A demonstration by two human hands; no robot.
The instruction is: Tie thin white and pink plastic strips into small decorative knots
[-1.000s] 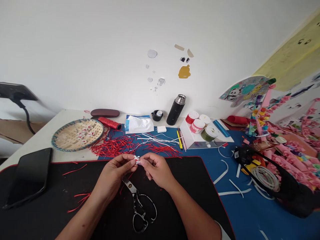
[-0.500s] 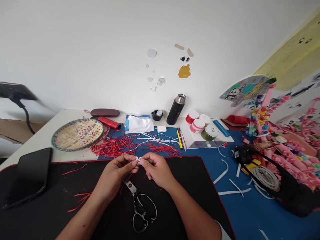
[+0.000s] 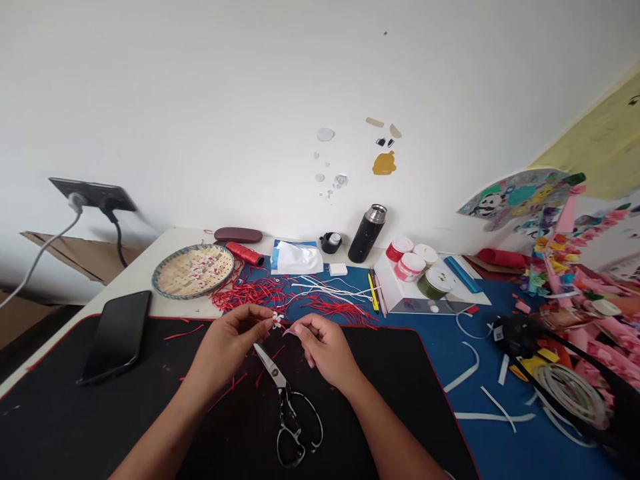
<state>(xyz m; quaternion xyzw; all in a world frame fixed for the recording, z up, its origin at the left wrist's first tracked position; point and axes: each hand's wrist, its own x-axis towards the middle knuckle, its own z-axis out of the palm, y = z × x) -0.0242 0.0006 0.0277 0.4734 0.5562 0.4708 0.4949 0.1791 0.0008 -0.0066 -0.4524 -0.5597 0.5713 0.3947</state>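
A white surface point(image 3: 143, 280) topped with a black mat point(image 3: 45, 427) and a blue mat point(image 3: 435, 340).
Scissors point(image 3: 289, 413) and a phone point(image 3: 116, 337) lie on the black mat among red snippets point(image 3: 227, 392); a woven tray point(image 3: 193, 271), red spool point(image 3: 244, 253), flask point(image 3: 367, 233) and jars point(image 3: 410, 267) line the back, red strips point(image 3: 250, 293) beside them.

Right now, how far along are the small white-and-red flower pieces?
Done: several white-and-red pieces lie in the round woven bamboo tray. In hand: one small white flower-shaped piece pinched in the left hand, with the right hand just beside it. Remaining: a heap of loose red cord strands and thin white strips beyond the hands.
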